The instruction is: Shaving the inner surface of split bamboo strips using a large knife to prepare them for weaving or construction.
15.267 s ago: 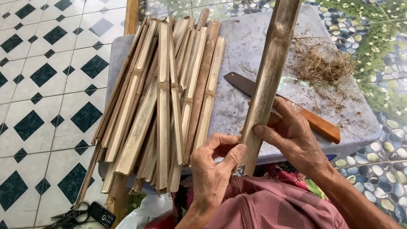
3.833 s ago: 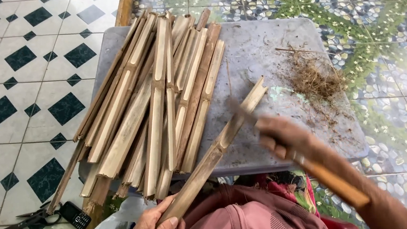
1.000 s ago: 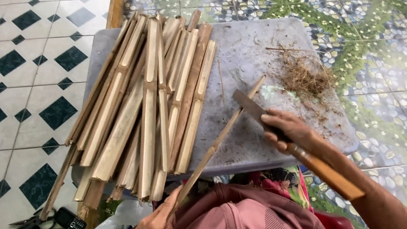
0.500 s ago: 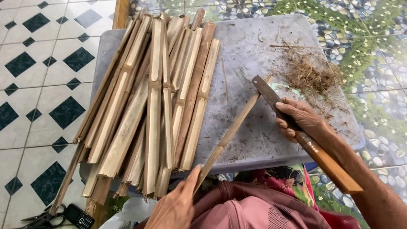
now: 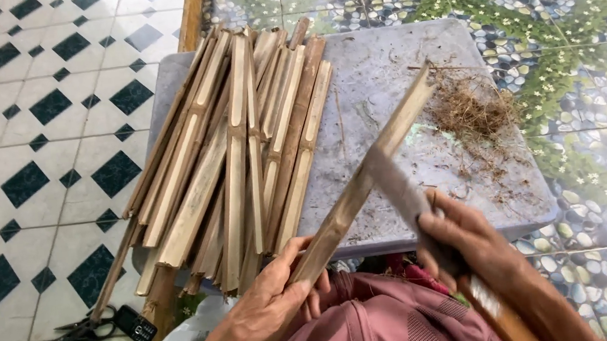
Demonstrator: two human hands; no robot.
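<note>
Tiled flooring and pebbled paving are seen around a grey tabletop (image 5: pixel 411 59); a bundle of split bamboo slats (image 5: pixel 243 146) is laid across it, beside dry shavings (image 5: pixel 470 105); a bamboo strip (image 5: pixel 363 183) is gripped low by the left hand (image 5: pixel 268 312); a blurred knife (image 5: pixel 413 205) is clasped in the right hand (image 5: pixel 471 240), its blade against the strip.

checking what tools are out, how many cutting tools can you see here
2: a knife in the right hand, its blade against the bamboo strip; scissors on the tiled floor at lower left. Others may be hidden.
</note>
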